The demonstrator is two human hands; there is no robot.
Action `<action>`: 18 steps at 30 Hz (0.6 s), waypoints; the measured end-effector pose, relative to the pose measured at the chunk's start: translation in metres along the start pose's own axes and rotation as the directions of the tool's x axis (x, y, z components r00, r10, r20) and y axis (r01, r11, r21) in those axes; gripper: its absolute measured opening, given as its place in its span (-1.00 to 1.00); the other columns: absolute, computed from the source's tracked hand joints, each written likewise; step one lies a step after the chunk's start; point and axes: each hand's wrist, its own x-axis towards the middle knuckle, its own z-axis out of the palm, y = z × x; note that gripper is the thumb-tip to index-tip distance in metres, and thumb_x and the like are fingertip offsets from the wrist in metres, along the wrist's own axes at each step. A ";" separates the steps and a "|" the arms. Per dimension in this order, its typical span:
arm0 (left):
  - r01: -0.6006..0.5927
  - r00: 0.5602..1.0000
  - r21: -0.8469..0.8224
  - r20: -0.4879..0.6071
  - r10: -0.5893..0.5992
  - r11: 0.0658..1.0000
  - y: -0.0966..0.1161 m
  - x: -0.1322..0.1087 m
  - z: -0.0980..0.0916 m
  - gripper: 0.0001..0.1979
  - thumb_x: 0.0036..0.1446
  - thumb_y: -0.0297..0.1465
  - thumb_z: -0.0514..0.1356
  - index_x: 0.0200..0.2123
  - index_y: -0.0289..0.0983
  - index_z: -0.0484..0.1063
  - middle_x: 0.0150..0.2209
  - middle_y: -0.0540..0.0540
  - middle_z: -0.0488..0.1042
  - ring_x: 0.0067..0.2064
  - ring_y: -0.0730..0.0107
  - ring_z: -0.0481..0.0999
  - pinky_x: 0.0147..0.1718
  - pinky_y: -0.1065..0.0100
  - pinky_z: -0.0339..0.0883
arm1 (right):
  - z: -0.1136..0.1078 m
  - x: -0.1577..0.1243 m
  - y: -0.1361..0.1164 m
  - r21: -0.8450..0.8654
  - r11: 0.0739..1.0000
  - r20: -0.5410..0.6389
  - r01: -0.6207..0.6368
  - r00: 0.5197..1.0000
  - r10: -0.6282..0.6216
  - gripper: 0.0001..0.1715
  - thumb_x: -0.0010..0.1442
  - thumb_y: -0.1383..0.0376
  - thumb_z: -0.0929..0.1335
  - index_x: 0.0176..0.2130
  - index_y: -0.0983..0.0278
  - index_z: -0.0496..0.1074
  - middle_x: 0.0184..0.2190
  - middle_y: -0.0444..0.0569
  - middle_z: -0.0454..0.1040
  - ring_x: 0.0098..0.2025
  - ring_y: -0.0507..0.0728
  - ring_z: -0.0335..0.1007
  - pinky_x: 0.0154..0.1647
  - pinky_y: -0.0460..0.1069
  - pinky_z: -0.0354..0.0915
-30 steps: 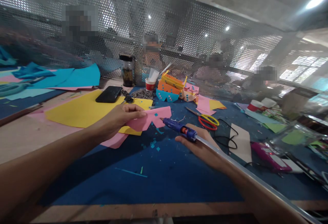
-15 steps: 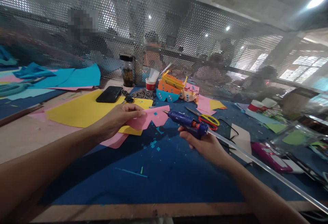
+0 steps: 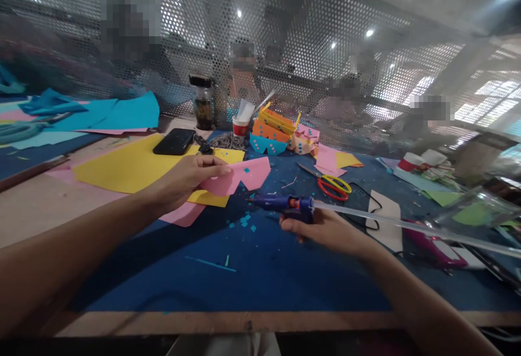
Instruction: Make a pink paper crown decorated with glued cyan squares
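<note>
My left hand (image 3: 191, 176) pinches a pink paper cut-out (image 3: 240, 177) with small blue squares on it and holds it above the blue table cover (image 3: 264, 269). My right hand (image 3: 325, 230) grips a blue glue gun (image 3: 285, 205) whose nozzle points left, just below the pink piece. A long clear glue stick (image 3: 407, 227) runs out of the gun's back to the right.
Yellow paper (image 3: 130, 169), a black phone (image 3: 174, 141), red-and-yellow scissors (image 3: 334, 185), a paper cup (image 3: 240, 125), a dark jar (image 3: 202, 103) and coloured paper boxes (image 3: 277, 133) lie beyond. A pink device (image 3: 435, 247) and black cable lie to the right. Several people sit behind a perforated metal screen (image 3: 285, 46).
My right hand turned the glue gun level and lowered it under the pink piece. The left hand kept its hold. The view tipped down slightly.
</note>
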 end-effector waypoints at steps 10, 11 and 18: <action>-0.013 1.000 0.007 0.027 0.013 1.000 -0.001 -0.001 -0.001 -0.72 -0.07 -0.17 0.46 -0.37 -0.24 0.59 -0.34 -0.06 0.57 -0.38 0.42 0.45 -0.46 0.46 0.25 | 0.003 -0.002 -0.008 -0.163 0.986 0.077 0.038 0.997 -0.026 -0.56 0.21 -0.08 0.41 -0.17 0.21 0.46 -0.30 -0.13 0.48 -0.35 0.05 0.34 -0.39 -0.06 0.24; -0.012 1.000 0.011 0.025 0.012 1.000 -0.001 -0.001 -0.001 -0.71 -0.08 -0.17 0.46 -0.37 -0.24 0.59 -0.34 -0.07 0.57 -0.38 0.41 0.46 -0.46 0.46 0.25 | 0.004 -0.001 -0.009 -0.198 0.978 0.077 0.070 0.995 -0.056 -0.58 0.21 -0.07 0.41 -0.19 0.21 0.47 -0.30 -0.13 0.48 -0.33 0.06 0.34 -0.37 -0.06 0.24; -0.030 0.999 0.028 0.040 0.029 0.999 -0.001 -0.001 0.000 -0.70 -0.08 -0.16 0.46 -0.38 -0.25 0.58 -0.38 -0.07 0.55 -0.40 0.42 0.43 -0.49 0.46 0.21 | 0.010 0.005 -0.011 -0.316 0.930 0.126 0.190 0.979 -0.158 -0.62 0.26 -0.04 0.40 -0.23 0.22 0.39 -0.26 -0.15 0.44 -0.27 0.06 0.32 -0.27 -0.05 0.20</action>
